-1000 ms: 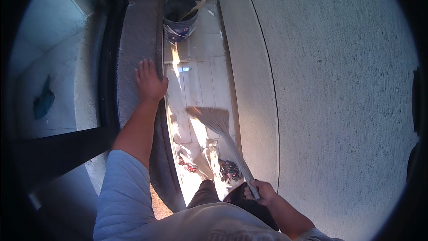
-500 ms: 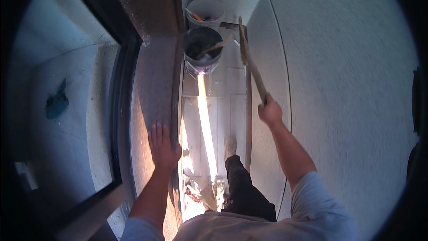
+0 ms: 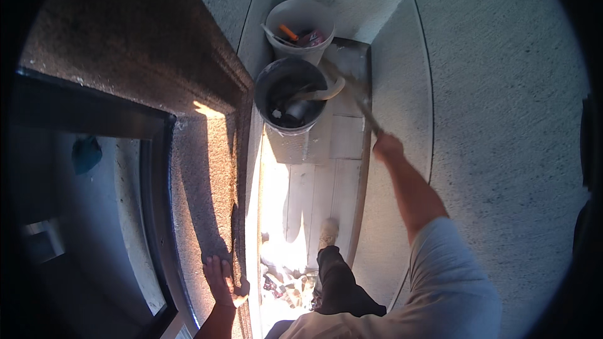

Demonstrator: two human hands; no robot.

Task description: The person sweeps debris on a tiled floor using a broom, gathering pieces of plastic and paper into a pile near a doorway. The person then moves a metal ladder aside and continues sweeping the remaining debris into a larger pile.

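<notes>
My right hand (image 3: 387,145) is wrapped round the handle of a wooden-handled tool (image 3: 369,115), which reaches forward past the buckets' right side. Motion smears its long narrow head, so its exact kind does not show. Fingers apart, my left hand (image 3: 221,281) lies on the rough brown ledge (image 3: 217,150) below the window frame and holds nothing. A dark bucket (image 3: 290,127) ahead contains dark material and a tool with a curved pale handle (image 3: 326,92). Behind it a white bucket (image 3: 301,9) holds an orange-handled tool (image 3: 288,32) and other small items.
A rough grey wall (image 3: 502,119) rises along the right, and the window frame (image 3: 160,213) is on the left. Between them runs a narrow tiled floor (image 3: 320,182) with bright sunlight on it. Debris (image 3: 286,285) lies beside my shoe (image 3: 328,232).
The view has shifted, so the buckets appear larger and lower. The tool's head has swung leftward and down, nearer the buckets. My left hand sits lower in the picture, still on the ledge.
</notes>
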